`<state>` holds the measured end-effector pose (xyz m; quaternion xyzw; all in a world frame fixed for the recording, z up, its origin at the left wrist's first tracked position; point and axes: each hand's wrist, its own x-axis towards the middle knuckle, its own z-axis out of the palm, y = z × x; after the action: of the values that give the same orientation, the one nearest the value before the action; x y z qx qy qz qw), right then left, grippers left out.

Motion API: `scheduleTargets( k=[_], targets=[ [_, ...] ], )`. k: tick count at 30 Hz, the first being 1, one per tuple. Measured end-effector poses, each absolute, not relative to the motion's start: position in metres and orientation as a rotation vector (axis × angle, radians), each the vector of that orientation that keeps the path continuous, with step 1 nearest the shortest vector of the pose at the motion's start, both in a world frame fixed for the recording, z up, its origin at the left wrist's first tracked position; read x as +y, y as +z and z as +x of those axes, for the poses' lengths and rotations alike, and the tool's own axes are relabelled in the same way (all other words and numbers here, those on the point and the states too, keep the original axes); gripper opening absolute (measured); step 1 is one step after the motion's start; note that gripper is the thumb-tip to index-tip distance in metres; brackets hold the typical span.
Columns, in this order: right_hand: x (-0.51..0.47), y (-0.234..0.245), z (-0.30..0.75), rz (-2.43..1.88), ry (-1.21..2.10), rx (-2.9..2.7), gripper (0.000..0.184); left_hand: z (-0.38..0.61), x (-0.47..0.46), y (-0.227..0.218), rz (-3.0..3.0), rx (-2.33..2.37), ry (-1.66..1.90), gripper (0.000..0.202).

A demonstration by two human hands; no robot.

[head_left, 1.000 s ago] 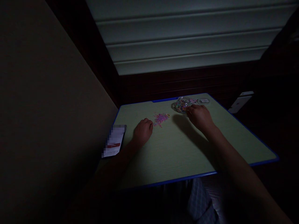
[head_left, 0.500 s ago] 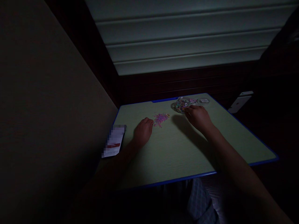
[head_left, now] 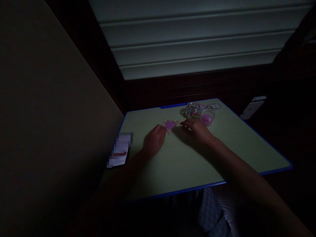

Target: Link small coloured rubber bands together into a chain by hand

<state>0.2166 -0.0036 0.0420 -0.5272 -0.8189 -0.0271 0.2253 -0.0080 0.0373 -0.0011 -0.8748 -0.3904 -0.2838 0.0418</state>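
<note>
A small heap of pink and purple rubber bands (head_left: 170,124) lies on a pale green table (head_left: 187,164) with a blue edge. My left hand (head_left: 154,142) rests curled on the table, its fingertips at the heap's left side. My right hand (head_left: 197,130) sits just right of the heap, fingers pinched together near it; what they hold is too dim to make out. Behind it stand a clear container of mixed coloured bands (head_left: 190,113) and a small clear cup with pink bands (head_left: 207,117).
A round clear lid (head_left: 214,106) lies at the table's far right corner. A phone (head_left: 120,149) lies at the left edge beside a wall. Another pale device (head_left: 253,107) sits off the table to the right. Window blinds hang behind. The room is very dark.
My right hand has drawn back from the container of mixed bands leftward to the pink heap, uncovering the cup with pink bands. My left hand shifted slightly toward the heap.
</note>
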Motion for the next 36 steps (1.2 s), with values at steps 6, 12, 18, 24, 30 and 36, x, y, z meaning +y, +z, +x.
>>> scheduleTargets(
  k=[6,12,18,24,30,36],
  targets=[
    [-0.006,0.034,0.202,-1.299,0.064,-2.284,0.028,-0.006,0.029,-0.004,-2.654,-0.942,-0.769,0.024],
    [-0.009,0.038,0.201,-1.182,0.278,-2.312,0.027,-0.007,0.029,-0.005,-2.648,-0.893,-0.732,0.024],
    [-0.01,0.036,0.198,-1.184,0.308,-2.302,0.027,-0.007,0.03,-0.005,-2.633,-0.863,-0.704,0.026],
    [-0.008,0.036,0.198,-1.194,0.237,-2.303,0.025,-0.007,0.029,-0.005,-2.651,-0.832,-0.644,0.027],
    [-0.003,0.047,0.218,-1.453,-0.117,-2.366,0.028,-0.008,0.032,-0.005,-2.689,-0.994,-0.767,0.026],
    [0.0,0.059,0.259,-1.954,-0.57,-2.003,0.03,-0.01,0.037,-0.003,-2.683,-1.157,-0.887,0.025]
  ],
)
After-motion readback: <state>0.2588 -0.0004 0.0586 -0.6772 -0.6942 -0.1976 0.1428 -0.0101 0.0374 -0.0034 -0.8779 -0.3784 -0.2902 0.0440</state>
